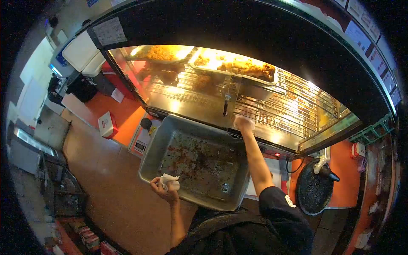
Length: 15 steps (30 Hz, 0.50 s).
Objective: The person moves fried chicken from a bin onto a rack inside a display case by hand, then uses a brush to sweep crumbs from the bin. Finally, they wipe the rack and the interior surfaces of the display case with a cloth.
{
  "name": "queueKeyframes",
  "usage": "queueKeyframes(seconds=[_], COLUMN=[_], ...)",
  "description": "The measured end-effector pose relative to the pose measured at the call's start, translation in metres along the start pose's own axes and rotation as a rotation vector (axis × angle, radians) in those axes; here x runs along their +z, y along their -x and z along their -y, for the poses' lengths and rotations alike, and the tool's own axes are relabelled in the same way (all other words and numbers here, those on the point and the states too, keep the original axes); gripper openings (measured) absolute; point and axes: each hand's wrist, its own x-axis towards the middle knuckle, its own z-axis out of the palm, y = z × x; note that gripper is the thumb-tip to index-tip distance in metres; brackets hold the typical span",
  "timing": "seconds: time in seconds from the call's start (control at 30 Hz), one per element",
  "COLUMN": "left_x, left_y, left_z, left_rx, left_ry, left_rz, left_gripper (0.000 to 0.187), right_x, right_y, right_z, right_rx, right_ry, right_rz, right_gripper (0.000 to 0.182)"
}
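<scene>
My left hand (163, 191) pinches a crumpled white paper napkin (171, 182) at the near left corner of a grey plastic tub (149, 158). Dark crumbs and grease smears cover the tub's bottom. My right hand (245, 123) reaches past the tub to the front opening of a lit food warmer (182, 104). Its fingers are closed, with something whitish about them that I cannot make out. Just left of that hand is the glass door's dark handle (226, 105). Inside the warmer, fried chicken (250, 68) lies on a tray above wire racks (284, 110).
An orange counter (127, 112) runs under the warmer, with a red and white box (107, 125) on its left part. To the right lies a black oval platter (313, 191) beside a dark-tipped bottle (328, 173). A green wire basket (374, 131) hangs at the warmer's right end.
</scene>
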Motion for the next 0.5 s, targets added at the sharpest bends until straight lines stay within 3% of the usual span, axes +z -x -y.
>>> queueKeyframes(seconds=[0.03,0.1,0.17,0.23,0.27,0.4,0.5], left_x=[-0.001,0.001,0.002,0.001,0.001,-0.002,0.0], left_y=[-0.006,-0.016,-0.016,-0.016,-0.017,-0.02,-0.018], left_z=[-0.021,-0.061,-0.056,-0.06,-0.068,-0.077,-0.07], left_rx=[-0.079,-0.232,-0.204,-0.218,-0.244,-0.242,-0.254], left_ry=[-0.003,0.001,-0.019,-0.031,-0.031,-0.089,-0.009], left_rz=[0.019,0.064,0.059,0.061,0.062,0.115,0.097], left_gripper=[0.026,0.028,0.026,0.024,0.024,0.022,0.021], right_x=[0.006,0.034,-0.003,0.016,0.045,0.019,0.015], right_y=[0.003,0.006,0.021,0.008,0.001,0.013,0.012], right_z=[-0.007,-0.016,0.008,-0.001,-0.011,0.006,0.001], right_rx=[0.103,-0.052,-0.067,-0.064,-0.064,-0.032,-0.073], right_ry=[-0.063,0.124,0.13,0.122,0.154,0.171,0.219], right_rz=[0.117,-0.156,-0.012,0.29,0.245,0.101,-0.09], right_gripper=[0.024,0.032,0.074,0.074,0.073,0.068,0.053])
